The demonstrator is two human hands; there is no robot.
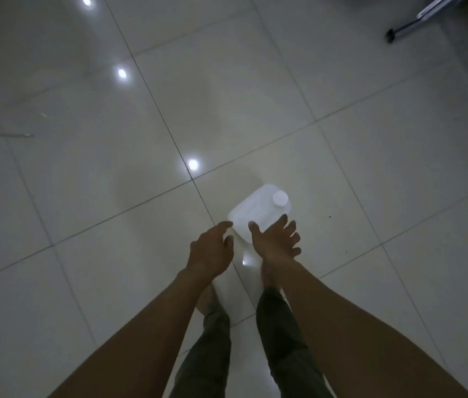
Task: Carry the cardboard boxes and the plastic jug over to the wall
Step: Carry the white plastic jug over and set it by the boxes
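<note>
While both hands hang over it with nothing gripped, the step in hand looks like the pick-up of the white translucent plastic jug (255, 214) with its round white screw cap (280, 198). No cardboard boxes and no wall are in view. The jug stands upright on the glossy pale tiled floor (341, 168), just ahead of the person's bare feet and beside a crossing of grout lines. The left hand (211, 251) is back-up, with fingers loosely curled and empty and the thumb pointing at the jug's near corner. The right hand (271, 242) is palm-up with fingers spread apart. Its tips overlap the jug's near edge in this view, and I cannot tell whether they touch. The next move probably calls for closing in from both sides, or finding a handle, which is not visible from here. The jug looks squarish and smooth, and its fill level cannot be read, so its weight is unknown. It may be slippery – a firm two-sided hold seems safer. A thin white cable (0, 133) lies far left, and a metal leg with a black foot (408, 27) is at top right.
</note>
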